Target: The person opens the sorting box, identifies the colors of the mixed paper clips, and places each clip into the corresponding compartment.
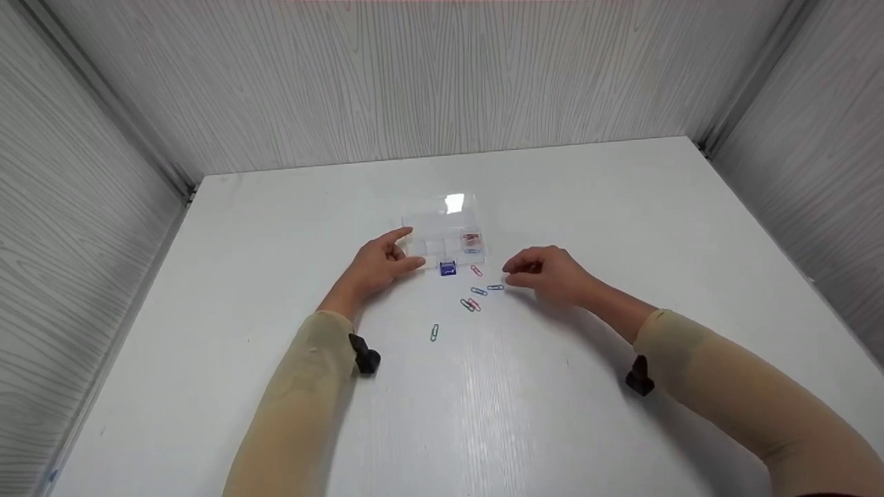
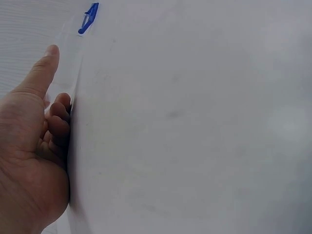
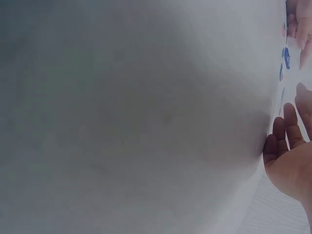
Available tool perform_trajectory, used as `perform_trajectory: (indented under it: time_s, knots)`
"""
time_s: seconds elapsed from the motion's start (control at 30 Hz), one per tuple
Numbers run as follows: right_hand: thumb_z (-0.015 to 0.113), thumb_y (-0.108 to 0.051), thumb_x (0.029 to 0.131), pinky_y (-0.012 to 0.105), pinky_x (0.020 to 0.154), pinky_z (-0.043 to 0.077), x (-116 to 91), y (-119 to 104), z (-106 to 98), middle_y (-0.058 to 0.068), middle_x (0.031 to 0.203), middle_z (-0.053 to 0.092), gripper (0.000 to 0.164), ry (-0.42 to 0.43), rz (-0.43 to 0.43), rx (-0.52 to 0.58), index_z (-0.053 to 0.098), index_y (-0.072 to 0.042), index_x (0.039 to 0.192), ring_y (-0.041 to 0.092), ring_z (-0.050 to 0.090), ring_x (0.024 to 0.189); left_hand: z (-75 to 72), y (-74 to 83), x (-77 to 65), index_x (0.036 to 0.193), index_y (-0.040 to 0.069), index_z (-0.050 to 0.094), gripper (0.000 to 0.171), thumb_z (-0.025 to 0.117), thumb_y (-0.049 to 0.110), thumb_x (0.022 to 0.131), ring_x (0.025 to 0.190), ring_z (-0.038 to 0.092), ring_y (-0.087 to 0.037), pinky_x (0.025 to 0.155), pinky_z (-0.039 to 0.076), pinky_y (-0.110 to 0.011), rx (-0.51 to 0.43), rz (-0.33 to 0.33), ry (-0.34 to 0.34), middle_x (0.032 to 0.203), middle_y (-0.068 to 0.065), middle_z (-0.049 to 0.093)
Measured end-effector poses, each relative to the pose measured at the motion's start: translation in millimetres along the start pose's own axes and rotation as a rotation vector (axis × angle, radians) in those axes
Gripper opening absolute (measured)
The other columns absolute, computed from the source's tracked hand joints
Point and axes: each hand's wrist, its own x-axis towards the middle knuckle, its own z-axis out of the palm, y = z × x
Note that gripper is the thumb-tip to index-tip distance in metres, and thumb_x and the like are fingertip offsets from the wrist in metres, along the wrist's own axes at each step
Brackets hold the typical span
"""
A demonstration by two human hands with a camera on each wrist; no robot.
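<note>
A clear plastic compartment box (image 1: 433, 247) lies with its lid (image 1: 435, 207) raised at the back and a blue latch (image 1: 448, 268) at the front. My left hand (image 1: 376, 266) holds its left side, index finger at the rear corner and thumb at the front edge. Red paper clips (image 1: 471, 237) and a blue paper clip (image 1: 472, 251) sit in the right-hand compartments. My right hand (image 1: 545, 274) is beside a loose blue paper clip (image 1: 495, 287), thumb and fingertips apart with nothing seen between them. In the right wrist view its fingers (image 3: 291, 124) are loosely extended.
In front of the box lie a red clip (image 1: 476, 270), another blue clip (image 1: 478, 291), and a dark clip (image 1: 467, 304) overlapping a red one (image 1: 475, 305). Nearer me is a green clip (image 1: 434, 333). Panels surround the white table (image 1: 276, 221) at back and sides.
</note>
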Motion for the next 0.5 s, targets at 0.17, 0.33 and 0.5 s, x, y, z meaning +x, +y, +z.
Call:
perform_trajectory:
  time_s: [0.17, 0.33, 0.5]
  knots:
    - [0.079, -0.023, 0.098, 0.038, 0.096, 0.049, 1.5, 0.4, 3.9, 0.0, 0.116, 0.072, 0.02, -0.038, -0.022, -0.01, 0.081, -0.018, 0.117, 0.025, 0.061, 0.105, 0.3, 0.5, -0.7, 0.163, 0.025, 0.045, 0.08, 0.082, 0.045, 0.094, 0.09, 0.054, -0.02, 0.09, 0.043, -0.036, 0.002, -0.002, -0.002, 0.1, -0.004, 0.059]
    - [0.081, -0.024, 0.096, 0.039, 0.101, 0.047, 1.0, 0.3, 5.6, -0.001, 0.119, 0.071, 0.023, -0.052, -0.007, -0.04, 0.08, -0.02, 0.119, 0.023, 0.06, 0.11, 2.1, 1.0, 0.5, 0.163, 0.023, 0.045, 0.08, 0.083, 0.041, 0.094, 0.087, 0.053, -0.02, 0.088, 0.043, -0.035, -0.005, 0.019, 0.007, 0.098, -0.005, 0.06]
    - [0.081, -0.024, 0.095, 0.041, 0.105, 0.044, 1.2, 0.6, 5.7, -0.001, 0.121, 0.069, 0.023, -0.06, -0.003, -0.061, 0.081, -0.022, 0.118, 0.024, 0.057, 0.115, 3.5, 1.6, 1.4, 0.163, 0.022, 0.045, 0.08, 0.083, 0.04, 0.094, 0.086, 0.053, -0.02, 0.087, 0.044, -0.034, -0.014, 0.024, 0.009, 0.097, -0.005, 0.059]
